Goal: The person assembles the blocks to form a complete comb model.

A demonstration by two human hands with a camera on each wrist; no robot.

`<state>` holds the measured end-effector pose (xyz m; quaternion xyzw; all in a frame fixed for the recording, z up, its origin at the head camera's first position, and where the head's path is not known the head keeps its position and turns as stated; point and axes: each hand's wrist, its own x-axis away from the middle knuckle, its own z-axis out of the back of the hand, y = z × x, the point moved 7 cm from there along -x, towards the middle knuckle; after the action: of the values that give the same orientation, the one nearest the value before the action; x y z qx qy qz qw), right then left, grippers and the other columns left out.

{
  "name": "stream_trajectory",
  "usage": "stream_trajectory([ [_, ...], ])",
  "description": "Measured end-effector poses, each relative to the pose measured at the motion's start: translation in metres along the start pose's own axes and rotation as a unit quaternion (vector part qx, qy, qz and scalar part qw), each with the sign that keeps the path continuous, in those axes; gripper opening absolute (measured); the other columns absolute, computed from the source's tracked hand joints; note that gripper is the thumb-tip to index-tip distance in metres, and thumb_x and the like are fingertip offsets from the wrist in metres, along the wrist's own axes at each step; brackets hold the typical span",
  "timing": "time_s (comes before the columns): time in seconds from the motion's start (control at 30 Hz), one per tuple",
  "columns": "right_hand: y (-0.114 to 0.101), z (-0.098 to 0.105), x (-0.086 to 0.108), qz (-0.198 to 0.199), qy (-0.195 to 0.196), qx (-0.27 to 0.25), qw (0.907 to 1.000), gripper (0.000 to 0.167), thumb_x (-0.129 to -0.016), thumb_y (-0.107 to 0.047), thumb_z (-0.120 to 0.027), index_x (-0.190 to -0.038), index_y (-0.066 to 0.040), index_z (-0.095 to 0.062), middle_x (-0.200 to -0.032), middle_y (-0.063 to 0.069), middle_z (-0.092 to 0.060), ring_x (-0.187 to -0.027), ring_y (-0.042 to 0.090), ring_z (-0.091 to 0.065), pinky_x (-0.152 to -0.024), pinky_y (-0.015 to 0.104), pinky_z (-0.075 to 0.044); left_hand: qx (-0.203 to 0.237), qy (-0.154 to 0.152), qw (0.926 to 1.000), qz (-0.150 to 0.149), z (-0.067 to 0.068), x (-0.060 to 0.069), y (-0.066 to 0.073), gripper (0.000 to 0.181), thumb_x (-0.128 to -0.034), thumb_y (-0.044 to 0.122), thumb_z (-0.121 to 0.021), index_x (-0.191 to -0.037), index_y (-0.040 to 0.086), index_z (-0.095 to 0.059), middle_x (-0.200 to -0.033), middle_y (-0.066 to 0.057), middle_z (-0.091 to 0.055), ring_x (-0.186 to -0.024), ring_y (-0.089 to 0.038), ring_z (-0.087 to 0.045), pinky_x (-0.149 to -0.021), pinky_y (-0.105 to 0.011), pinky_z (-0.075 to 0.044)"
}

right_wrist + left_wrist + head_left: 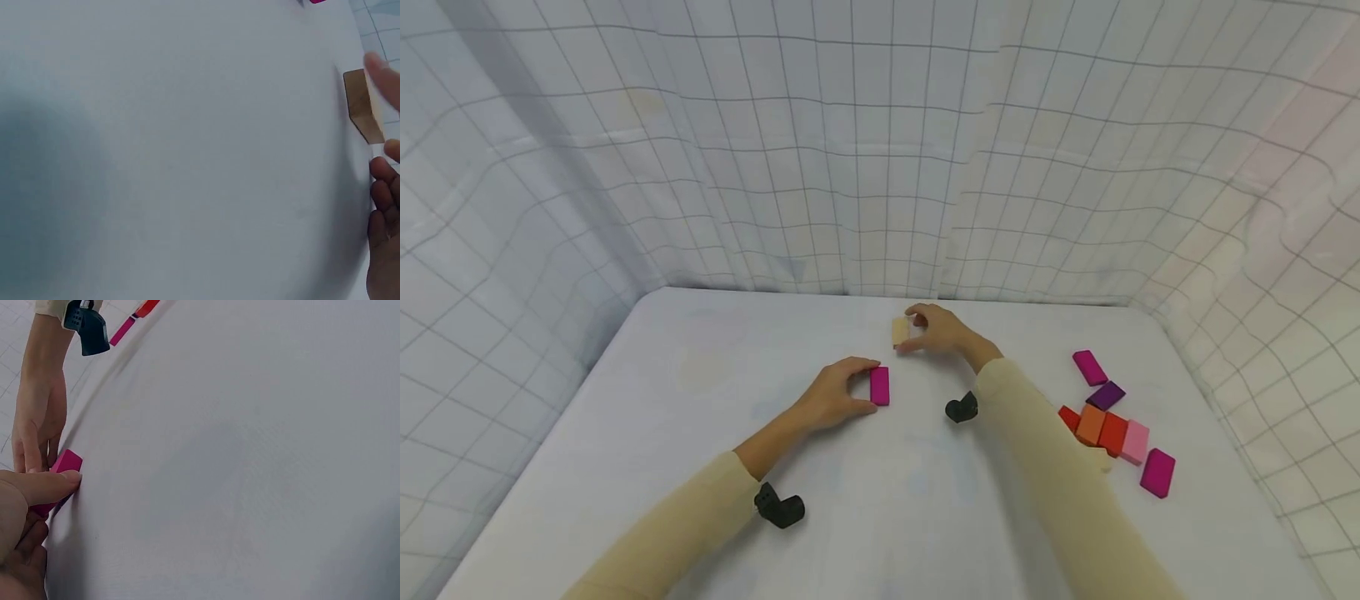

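My left hand (835, 393) pinches a magenta block (880, 387) near the middle of the table, thumb at its near end and a finger at its far end. In the left wrist view the thumb (65, 478) lies across this block (67, 461). Farther back, a pale wooden block (900, 332) sits on the white table. My right hand (942, 328) is around its right side, thumb and index finger spread about its two ends. In the right wrist view the fingertips (375, 61) lie at the ends of the wooden block (362, 106), seemingly loose; one is blurred.
To the right lie a magenta block (1089, 367), a purple block (1106, 395), an orange block (1090, 425), red blocks (1112, 433), a pink block (1135, 442) and another magenta block (1157, 473). The right sleeve (1037, 450) partly covers this group. White gridded curtains (880, 167) surround the table.
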<state>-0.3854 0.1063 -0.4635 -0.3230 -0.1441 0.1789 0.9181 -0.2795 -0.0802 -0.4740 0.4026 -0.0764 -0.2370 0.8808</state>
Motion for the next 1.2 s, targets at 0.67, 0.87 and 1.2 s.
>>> stream_trajectory([
  [0.67, 0.011, -0.003, -0.001, -0.019, 0.036, -0.066, 0.9970, 0.051, -0.101, -0.031, -0.069, -0.144, -0.007, -0.056, -0.122, 0.007, -0.055, -0.118, 0.025, -0.048, -0.108, 0.041, -0.038, -0.026, 0.001, 0.9996, -0.010, -0.003, -0.027, 0.002, 0.057, -0.0882, 0.018, -0.085, -0.139, 0.003, -0.065, -0.135, -0.012, -0.064, -0.123, -0.028, -0.059, -0.103, -0.044, -0.050],
  [0.87, 0.011, -0.003, 0.000, -0.026, 0.042, -0.082, 0.9954, 0.046, -0.101, -0.027, -0.070, -0.139, -0.005, -0.059, -0.121, 0.007, -0.057, -0.118, 0.024, -0.050, -0.108, 0.039, -0.039, -0.040, 0.004, 0.9986, -0.036, -0.003, -0.037, 0.001, 0.056, -0.0874, 0.018, -0.086, -0.137, 0.000, -0.066, -0.125, -0.013, -0.065, -0.116, -0.029, -0.060, -0.098, -0.044, -0.052],
  [1.2, 0.010, -0.001, -0.001, -0.022, 0.048, -0.056, 0.9970, 0.046, -0.101, -0.030, -0.070, -0.139, -0.005, -0.060, -0.121, 0.008, -0.058, -0.117, 0.024, -0.050, -0.108, 0.038, -0.039, -0.044, 0.008, 0.9978, -0.049, -0.005, -0.045, 0.002, 0.055, -0.0893, 0.016, -0.084, -0.137, -0.002, -0.064, -0.122, -0.013, -0.066, -0.113, -0.028, -0.060, -0.101, -0.044, -0.049],
])
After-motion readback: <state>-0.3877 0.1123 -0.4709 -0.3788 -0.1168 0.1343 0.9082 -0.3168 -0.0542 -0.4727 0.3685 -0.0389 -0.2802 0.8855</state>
